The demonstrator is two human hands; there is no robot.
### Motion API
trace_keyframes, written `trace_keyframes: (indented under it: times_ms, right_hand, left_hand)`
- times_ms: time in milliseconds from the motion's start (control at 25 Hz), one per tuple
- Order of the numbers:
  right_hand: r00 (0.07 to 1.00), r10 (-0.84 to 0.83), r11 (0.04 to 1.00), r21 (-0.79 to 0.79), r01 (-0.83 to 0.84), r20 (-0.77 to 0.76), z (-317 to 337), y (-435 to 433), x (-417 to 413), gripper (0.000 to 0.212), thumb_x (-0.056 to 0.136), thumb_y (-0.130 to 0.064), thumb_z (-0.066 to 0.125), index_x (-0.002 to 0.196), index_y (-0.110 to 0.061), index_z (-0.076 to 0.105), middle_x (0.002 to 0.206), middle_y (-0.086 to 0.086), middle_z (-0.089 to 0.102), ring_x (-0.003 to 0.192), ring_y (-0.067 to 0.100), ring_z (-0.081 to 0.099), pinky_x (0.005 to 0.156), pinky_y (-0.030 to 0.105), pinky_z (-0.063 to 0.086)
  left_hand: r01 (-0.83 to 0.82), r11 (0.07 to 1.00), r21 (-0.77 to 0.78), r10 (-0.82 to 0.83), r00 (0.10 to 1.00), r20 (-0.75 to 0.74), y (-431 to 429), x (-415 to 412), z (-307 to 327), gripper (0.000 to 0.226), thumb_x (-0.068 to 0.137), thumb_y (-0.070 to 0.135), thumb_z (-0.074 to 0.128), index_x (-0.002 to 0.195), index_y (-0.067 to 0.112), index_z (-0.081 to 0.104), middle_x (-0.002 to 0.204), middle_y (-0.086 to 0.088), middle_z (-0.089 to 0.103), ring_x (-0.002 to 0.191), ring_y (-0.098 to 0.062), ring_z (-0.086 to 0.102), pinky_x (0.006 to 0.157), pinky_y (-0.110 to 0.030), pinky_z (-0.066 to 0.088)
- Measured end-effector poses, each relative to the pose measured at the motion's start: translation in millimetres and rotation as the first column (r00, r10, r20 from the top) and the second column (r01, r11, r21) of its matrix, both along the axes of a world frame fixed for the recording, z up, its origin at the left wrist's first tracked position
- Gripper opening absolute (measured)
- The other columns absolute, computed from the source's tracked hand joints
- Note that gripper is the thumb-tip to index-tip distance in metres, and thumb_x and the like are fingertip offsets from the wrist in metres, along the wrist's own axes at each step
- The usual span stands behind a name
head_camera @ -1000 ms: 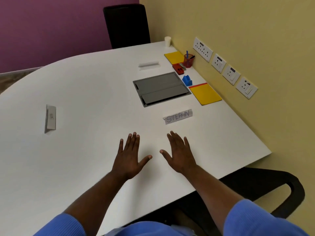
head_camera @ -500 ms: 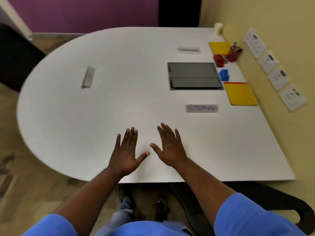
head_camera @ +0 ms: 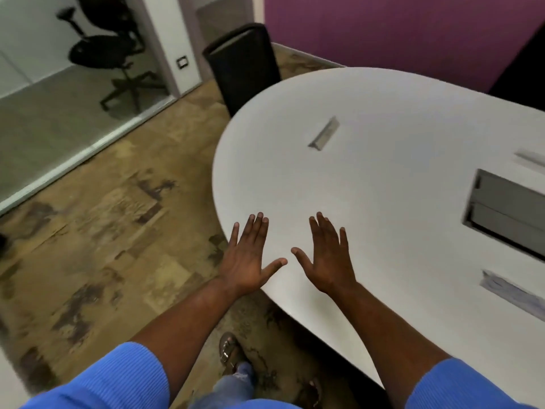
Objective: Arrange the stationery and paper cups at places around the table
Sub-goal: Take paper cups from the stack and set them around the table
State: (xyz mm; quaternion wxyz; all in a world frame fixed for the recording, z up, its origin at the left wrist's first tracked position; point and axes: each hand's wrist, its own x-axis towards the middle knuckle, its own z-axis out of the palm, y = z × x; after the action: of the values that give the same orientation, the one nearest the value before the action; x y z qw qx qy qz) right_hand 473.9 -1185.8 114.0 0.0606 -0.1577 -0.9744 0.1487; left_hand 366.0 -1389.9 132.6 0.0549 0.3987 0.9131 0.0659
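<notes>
The person holds both hands out flat, palms down. The left hand [head_camera: 246,255] has its fingers spread wide and holds nothing. It sits over the rim of the bench [head_camera: 383,172], with the thumb over the white top and the little finger over the floor [head_camera: 103,231]. The right hand [head_camera: 327,255] is just beside it at 3 o'clock. Its fingers are spread too, and it holds nothing. The two thumbs point at each other and do not touch. It is hard to tell if the hands rest on the bench or float just above it.

The bench is white and round at its near end. A folded card [head_camera: 323,133] stands on it at 12 o'clock from the hands, well apart from them. A second card [head_camera: 513,293] lies at 3 o'clock, near the right edge of the view. It is too blurry to read. A third card [head_camera: 530,157] shows at 2 o'clock, blurry too. Between those two cards is a grey hatch [head_camera: 507,214] set into the bench top.

No cups, pens or paper show in this view.

A black chair [head_camera: 244,63] stands at the far end of the bench, at 12 o'clock. Another black chair [head_camera: 109,45] sits behind glass at 10 o'clock. The person wears blue sleeves [head_camera: 118,379]. A foot in a sandal [head_camera: 228,349] is on the floor at 6 o'clock.
</notes>
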Motion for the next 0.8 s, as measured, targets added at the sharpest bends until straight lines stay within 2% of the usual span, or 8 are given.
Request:
trace_keyframes:
  times_ms: [280, 400, 600, 800]
  right_hand:
    - [0.989, 0.137, 0.990, 0.028, -0.138, 0.054, -9.1, -91.0, -131.1, 0.085, 0.098, -0.075, 0.021, 0.162, -0.020, 0.010, 0.171, 0.003, 0.005, 0.157, 0.021, 0.006, 0.126, 0.054, 0.006]
    - [0.988, 0.145, 0.989, 0.034, -0.147, 0.054, -9.1, -123.3, -191.1, 0.085, 0.097, -0.074, 0.020, 0.161, -0.018, 0.017, 0.170, 0.006, 0.012, 0.156, 0.023, 0.011, 0.125, 0.055, 0.009]
    - [0.981, 0.192, 0.981, 0.019, -0.192, 0.030, 4.3, -177.9, -291.1, 0.087, 0.095, -0.078, 0.014, 0.161, -0.021, 0.017, 0.170, 0.005, 0.012, 0.157, 0.024, 0.011, 0.125, 0.056, 0.011]
    - [0.972, 0.233, 0.972, 0.020, -0.233, 0.009, 3.7, -203.0, -392.7, 0.085, 0.097, -0.078, 0.019, 0.160, -0.022, 0.018, 0.170, 0.003, 0.013, 0.156, 0.020, 0.013, 0.126, 0.054, 0.010]
  left_hand:
    - [-0.156, 0.988, -0.016, 0.156, 0.987, 0.040, -113.0, -102.6, -22.1, 0.103, 0.093, 0.085, 0.012, 0.162, 0.013, -0.013, 0.171, -0.005, -0.017, 0.155, -0.017, -0.024, 0.125, -0.044, -0.018]
    - [-0.188, 0.982, 0.009, 0.187, 0.982, 0.040, -150.6, -152.9, -24.4, 0.104, 0.092, 0.087, 0.010, 0.163, 0.012, -0.007, 0.171, -0.005, -0.013, 0.156, -0.016, -0.023, 0.127, -0.047, -0.014]
    - [-0.259, 0.965, 0.045, 0.260, 0.966, -0.006, -204.1, -242.2, -16.2, 0.103, 0.093, 0.086, 0.011, 0.163, 0.012, -0.005, 0.172, -0.006, -0.009, 0.158, -0.018, -0.017, 0.128, -0.052, -0.005]
    - [-0.310, 0.945, 0.101, 0.310, 0.951, 0.017, -222.6, -331.9, -15.0, 0.101, 0.093, 0.086, 0.014, 0.161, 0.016, -0.013, 0.171, -0.005, -0.013, 0.157, -0.016, -0.020, 0.128, -0.049, -0.009]
